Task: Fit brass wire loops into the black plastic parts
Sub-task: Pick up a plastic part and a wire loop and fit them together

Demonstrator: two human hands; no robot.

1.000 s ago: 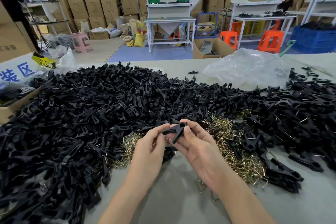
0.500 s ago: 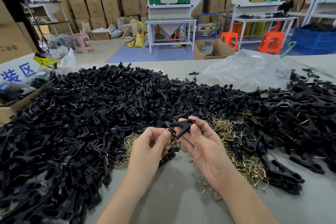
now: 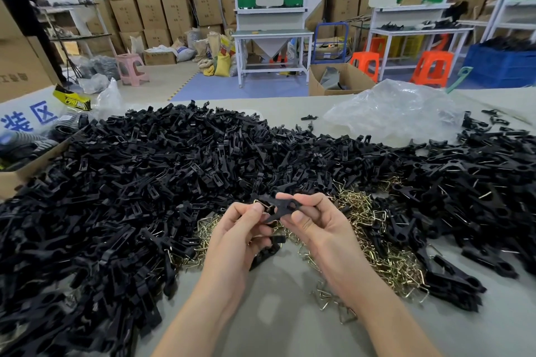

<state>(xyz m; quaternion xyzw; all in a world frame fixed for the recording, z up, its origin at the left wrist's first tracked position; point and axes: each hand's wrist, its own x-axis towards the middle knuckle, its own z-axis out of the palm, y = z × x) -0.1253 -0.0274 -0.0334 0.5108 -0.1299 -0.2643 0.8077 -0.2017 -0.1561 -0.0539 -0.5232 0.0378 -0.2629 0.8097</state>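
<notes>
At the far left a cardboard box (image 3: 17, 177) meets the edge of a wide heap of black plastic parts (image 3: 145, 182) spread across the grey table (image 3: 290, 313); just right of it, the left hand (image 3: 240, 235) is raised over the table with its fingers curled, thumb (image 3: 255, 211) and forefinger pinching what looks like a brass wire loop (image 3: 262, 203) at the left end of a black plastic part (image 3: 285, 207), though the loop is small and half hidden, so whether it is seated I cannot tell; the part lies crosswise between the two hands, above the table and clear of the heap; the right hand (image 3: 322, 226) grips its right end, forefinger on top and thumb (image 3: 301, 219) beneath, the other fingers loosely curled behind; the part is likely light, stiff and smooth, best held by its flat body near the round hole so the slotted end stays free; the loop is thin, springy wire that could slip or flick away, best pinched by its closed end; further right, a pile of loose brass loops (image 3: 368, 220) lies beside the right wrist, and beyond it sits a clear plastic bag (image 3: 397, 113).
</notes>
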